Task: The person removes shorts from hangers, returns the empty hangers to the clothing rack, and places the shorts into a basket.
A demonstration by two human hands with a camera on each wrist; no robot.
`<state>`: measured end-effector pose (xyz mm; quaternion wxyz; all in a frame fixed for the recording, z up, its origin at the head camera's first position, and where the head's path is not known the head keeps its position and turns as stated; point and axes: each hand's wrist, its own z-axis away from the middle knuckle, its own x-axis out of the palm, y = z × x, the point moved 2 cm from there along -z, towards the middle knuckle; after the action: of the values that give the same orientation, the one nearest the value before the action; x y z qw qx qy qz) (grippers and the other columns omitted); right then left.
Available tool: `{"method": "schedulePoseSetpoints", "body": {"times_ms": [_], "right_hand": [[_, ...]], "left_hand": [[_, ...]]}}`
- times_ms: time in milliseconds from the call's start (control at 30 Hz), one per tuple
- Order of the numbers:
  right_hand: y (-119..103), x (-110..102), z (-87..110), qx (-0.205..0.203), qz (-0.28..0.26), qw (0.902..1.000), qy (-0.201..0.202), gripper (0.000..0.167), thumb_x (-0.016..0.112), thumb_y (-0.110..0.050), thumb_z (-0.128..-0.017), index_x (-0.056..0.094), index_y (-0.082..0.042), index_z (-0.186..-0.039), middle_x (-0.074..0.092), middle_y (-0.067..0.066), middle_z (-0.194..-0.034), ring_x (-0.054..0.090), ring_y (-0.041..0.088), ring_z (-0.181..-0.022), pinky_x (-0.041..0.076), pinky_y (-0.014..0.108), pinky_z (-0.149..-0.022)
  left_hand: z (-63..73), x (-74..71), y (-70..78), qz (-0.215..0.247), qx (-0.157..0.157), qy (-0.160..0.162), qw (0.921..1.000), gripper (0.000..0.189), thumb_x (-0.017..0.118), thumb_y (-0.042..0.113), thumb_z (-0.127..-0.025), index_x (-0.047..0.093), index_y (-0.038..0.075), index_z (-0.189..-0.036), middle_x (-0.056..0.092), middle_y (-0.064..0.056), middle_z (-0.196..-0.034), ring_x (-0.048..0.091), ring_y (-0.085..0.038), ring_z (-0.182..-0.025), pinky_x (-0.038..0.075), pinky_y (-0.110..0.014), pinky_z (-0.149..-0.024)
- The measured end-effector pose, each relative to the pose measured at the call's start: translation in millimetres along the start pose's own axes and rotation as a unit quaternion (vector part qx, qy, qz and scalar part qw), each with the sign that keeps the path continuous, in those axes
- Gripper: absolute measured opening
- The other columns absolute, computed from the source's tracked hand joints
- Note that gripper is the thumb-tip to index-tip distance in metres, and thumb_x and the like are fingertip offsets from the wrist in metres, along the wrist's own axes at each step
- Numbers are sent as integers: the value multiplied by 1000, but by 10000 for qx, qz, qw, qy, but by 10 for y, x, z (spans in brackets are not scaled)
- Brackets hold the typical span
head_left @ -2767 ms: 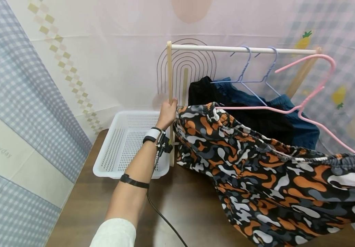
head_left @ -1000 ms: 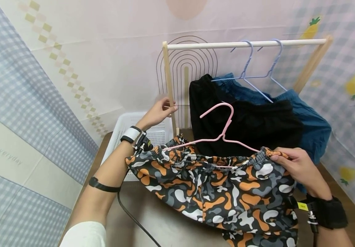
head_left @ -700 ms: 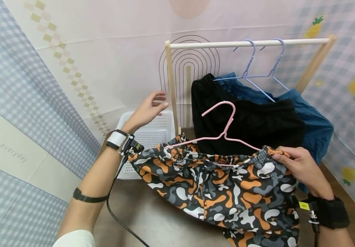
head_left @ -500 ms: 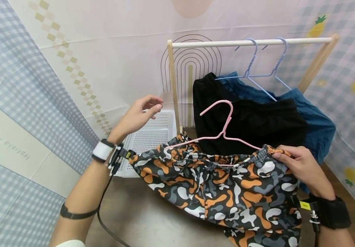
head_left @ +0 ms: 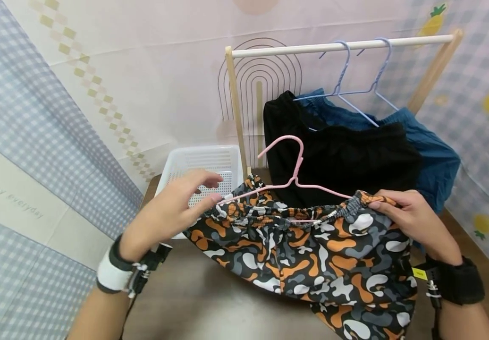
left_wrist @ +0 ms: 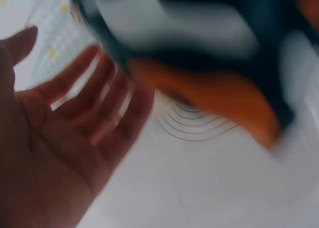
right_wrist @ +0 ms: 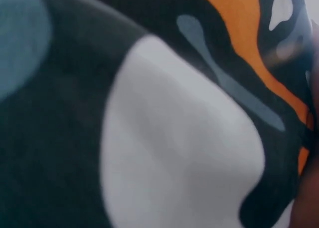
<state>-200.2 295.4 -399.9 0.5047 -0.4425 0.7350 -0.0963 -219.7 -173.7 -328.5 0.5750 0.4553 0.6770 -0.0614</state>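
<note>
Black shorts [head_left: 295,255] patterned in orange, grey and white hang on a pink hanger [head_left: 297,182], its hook standing free above the elastic waistband. My right hand [head_left: 414,222] pinches the waistband's right corner, thumb in front. At the left corner my left hand [head_left: 176,203] reaches in, fingers parted and thumb near the end of the hanger. In the left wrist view, the fingers of the left hand [left_wrist: 79,118] are spread beside the blurred cloth. Patterned cloth [right_wrist: 179,128] fills most of the right wrist view.
Behind stands a wooden rack with a white rail [head_left: 287,49]. Black shorts [head_left: 346,151] and blue shorts [head_left: 435,156] hang from it on blue hangers [head_left: 342,80]. A white plastic basket [head_left: 202,151] sits left of the rack on the brown table [head_left: 210,293].
My left hand has let go of the rack's left post and come down to the shorts' left corner. The right hand brought the shorts and pink hanger in from the right, in front of the rack.
</note>
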Motion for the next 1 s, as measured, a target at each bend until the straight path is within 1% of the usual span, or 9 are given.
{"method": "schedulePoseSetpoints", "body": {"times_ms": [133, 233, 333, 400, 500, 633, 800, 900, 1000], "right_hand": [[-93, 65, -20, -25, 66, 10000, -54, 29, 69, 6, -98, 63, -19, -85, 40, -11, -64, 43, 5, -53, 35, 24, -49], [-149, 137, -57, -33, 53, 9999, -99, 28, 69, 4, -99, 63, -19, -86, 40, -11, -65, 44, 5, -54, 36, 23, -51], [-193, 206, -103, -73, -50, 9999, -121, 26, 69, 3, -99, 64, -19, -86, 44, -10, -67, 47, 6, -57, 38, 23, -53], [-215, 244, -131, -109, -107, 9998, -143, 26, 69, 3, -99, 63, -19, -86, 45, -10, -68, 47, 6, -58, 38, 23, -54], [-230, 294, -167, -253, -126, 9993, -224, 27, 71, 4, -98, 64, -19, -87, 46, -11, -70, 48, 5, -59, 38, 22, -56], [-229, 342, -185, -479, -65, 9980, -417, 26, 72, 3, -97, 63, -20, -89, 47, -12, -72, 47, 3, -59, 39, 22, -55], [-309, 357, -158, -383, 738, 9928, -865, 7, 73, -18, -101, 70, -22, -105, 47, -14, -73, 44, 1, -60, 38, 23, -57], [-406, 353, -165, -77, 1591, 9806, -1145, 27, 72, -37, -102, 71, -19, -123, 62, -9, -82, 45, 4, -63, 37, 26, -59], [-487, 357, -189, -18, 2228, 9684, -1118, 42, 69, -48, -101, 69, -17, -131, 73, -1, -99, 48, 6, -65, 37, 27, -58]], "left_hand": [[-72, 296, 210, -806, -96, 327, 9962, 48, 55, 46, -110, 62, 9, -139, 69, -7, -132, 67, -23, -118, 54, -45, -100], [-129, 479, 251, -1057, -156, 639, 9922, 41, 53, 46, -110, 67, 12, -127, 71, -3, -111, 69, -18, -95, 58, -39, -80], [-134, 591, 178, -1280, -130, 1097, 9856, 31, 53, 41, -111, 66, 14, -104, 62, 2, -83, 59, -15, -70, 49, -33, -59], [-110, 645, 103, -1477, -9, 1420, 9788, 35, 52, 42, -112, 60, 15, -91, 51, 5, -70, 48, -15, -58, 39, -31, -51], [-63, 711, 8, -1632, 209, 1864, 9686, 45, 44, 47, -113, 52, 15, -82, 38, 7, -61, 37, -13, -50, 28, -29, -45], [-14, 778, -73, -1618, 368, 2404, 9564, 52, 38, 51, -113, 49, 16, -76, 30, 8, -56, 28, -10, -45, 20, -26, -43], [38, 818, -100, -1612, 356, 2714, 9482, 52, 43, 49, -112, 47, 16, -72, 28, 9, -53, 22, -7, -44, 16, -25, -42], [46, 828, -89, -1596, 331, 2785, 9465, 52, 43, 48, -113, 46, 16, -72, 28, 8, -52, 21, -6, -44, 15, -25, -42], [36, 839, -66, -1569, 325, 2850, 9450, 54, 40, 50, -113, 44, 16, -72, 27, 8, -52, 20, -6, -44, 14, -25, -42]]}}
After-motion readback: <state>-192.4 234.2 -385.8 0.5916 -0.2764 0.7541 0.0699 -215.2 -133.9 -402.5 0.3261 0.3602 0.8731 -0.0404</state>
